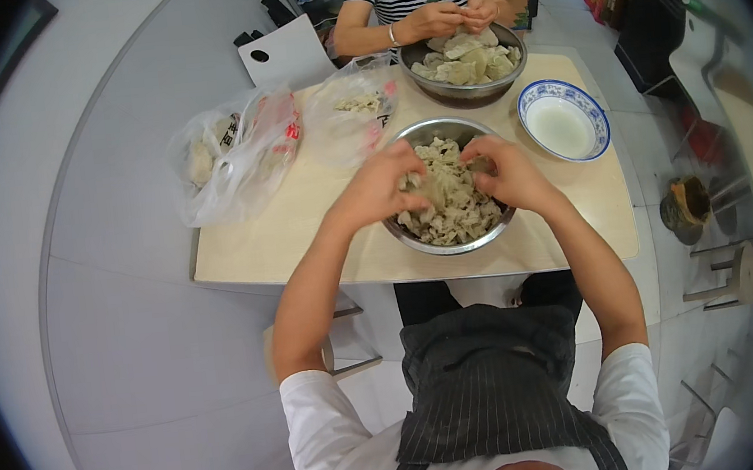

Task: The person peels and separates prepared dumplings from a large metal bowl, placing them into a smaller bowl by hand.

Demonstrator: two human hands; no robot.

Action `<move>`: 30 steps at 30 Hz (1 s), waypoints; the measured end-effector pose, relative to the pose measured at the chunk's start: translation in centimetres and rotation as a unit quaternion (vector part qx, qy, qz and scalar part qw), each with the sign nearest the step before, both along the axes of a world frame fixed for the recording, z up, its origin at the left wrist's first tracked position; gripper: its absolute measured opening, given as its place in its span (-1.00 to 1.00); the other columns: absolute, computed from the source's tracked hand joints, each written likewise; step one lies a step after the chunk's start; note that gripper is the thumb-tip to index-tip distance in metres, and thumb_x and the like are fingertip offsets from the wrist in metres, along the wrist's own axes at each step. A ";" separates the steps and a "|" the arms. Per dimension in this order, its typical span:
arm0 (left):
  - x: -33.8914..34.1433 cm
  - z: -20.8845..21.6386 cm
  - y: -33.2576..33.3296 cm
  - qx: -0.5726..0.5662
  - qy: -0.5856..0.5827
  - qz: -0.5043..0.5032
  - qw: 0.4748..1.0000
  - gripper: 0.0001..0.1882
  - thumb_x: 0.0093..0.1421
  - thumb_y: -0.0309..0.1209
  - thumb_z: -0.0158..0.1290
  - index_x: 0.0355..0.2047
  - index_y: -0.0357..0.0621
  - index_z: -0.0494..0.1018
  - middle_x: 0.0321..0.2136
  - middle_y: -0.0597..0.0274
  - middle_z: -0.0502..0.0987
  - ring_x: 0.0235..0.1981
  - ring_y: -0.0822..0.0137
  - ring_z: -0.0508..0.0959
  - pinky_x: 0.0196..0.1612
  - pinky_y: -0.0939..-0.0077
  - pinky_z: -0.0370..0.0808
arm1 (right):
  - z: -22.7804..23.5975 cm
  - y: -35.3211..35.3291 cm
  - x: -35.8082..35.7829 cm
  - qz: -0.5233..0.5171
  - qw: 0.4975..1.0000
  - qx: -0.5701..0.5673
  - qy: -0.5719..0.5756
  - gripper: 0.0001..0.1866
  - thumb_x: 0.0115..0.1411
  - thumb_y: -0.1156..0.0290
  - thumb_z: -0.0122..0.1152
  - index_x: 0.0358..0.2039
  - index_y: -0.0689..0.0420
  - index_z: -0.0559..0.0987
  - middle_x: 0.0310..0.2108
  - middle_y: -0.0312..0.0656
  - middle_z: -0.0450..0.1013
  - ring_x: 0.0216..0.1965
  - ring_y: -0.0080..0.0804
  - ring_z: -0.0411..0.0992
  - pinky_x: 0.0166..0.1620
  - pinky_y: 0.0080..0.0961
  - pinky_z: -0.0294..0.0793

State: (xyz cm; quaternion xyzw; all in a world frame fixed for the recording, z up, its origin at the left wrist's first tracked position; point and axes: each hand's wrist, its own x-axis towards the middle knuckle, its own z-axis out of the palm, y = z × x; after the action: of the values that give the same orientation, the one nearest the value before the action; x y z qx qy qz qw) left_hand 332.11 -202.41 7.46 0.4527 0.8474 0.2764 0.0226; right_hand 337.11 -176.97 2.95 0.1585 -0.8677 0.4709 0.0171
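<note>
Pale wooden table (286, 235) fills the middle, and everything hangs off the steel bowl (450, 244) at its near edge. Beyond that bowl sits a second steel bowl (468, 92), where another person's hands (455, 17) work. Left of it, crumpled plastic bags (238, 162); right, a blue-rimmed dish (563, 120). Over the near bowl, left hand (383, 184) and right hand (508, 172) curl inward, fingers pinching one pale piece (434, 189) above the heap.
</note>
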 end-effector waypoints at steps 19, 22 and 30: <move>1.4 -1.9 4.1 0.188 -0.221 0.058 0.955 -0.71 0.00 -0.49 0.26 -0.25 -0.21 0.48 -0.54 0.27 0.50 -0.52 0.45 0.48 -0.42 0.54 0.44 | 1.6 -1.6 1.5 -0.025 0.998 -0.059 0.008 -0.45 -0.12 0.37 0.53 -0.09 0.19 0.52 -0.13 -0.07 0.51 -0.12 -0.22 0.50 -0.08 -0.37 0.49; 1.8 -2.5 4.1 0.201 -0.214 0.079 0.953 -0.75 -0.05 -0.52 0.24 -0.33 -0.24 0.46 -0.60 0.32 0.47 -0.57 0.49 0.44 -0.47 0.55 0.39 | 1.8 -1.5 1.3 0.010 0.997 -0.073 -0.037 -0.49 -0.11 0.35 0.53 -0.13 0.19 0.54 -0.22 -0.10 0.54 -0.16 -0.26 0.51 -0.09 -0.39 0.48; 2.4 -4.6 3.9 0.342 -0.282 0.147 0.884 -0.88 0.06 -0.65 0.09 -0.42 -0.20 0.40 -0.53 0.38 0.48 -0.57 0.63 0.45 -0.56 0.73 0.37 | 1.7 -2.5 0.6 0.028 0.988 -0.145 -0.046 -0.64 0.10 0.24 0.37 -0.15 0.17 0.57 -0.30 -0.14 0.54 -0.26 -0.37 0.47 -0.13 -0.42 0.44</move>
State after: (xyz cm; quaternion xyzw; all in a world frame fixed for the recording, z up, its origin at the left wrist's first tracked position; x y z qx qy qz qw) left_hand 334.52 -198.52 2.91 0.2058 0.7151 0.6650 0.0632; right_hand 337.67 -179.46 4.68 0.1564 -0.7851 0.5992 -0.0131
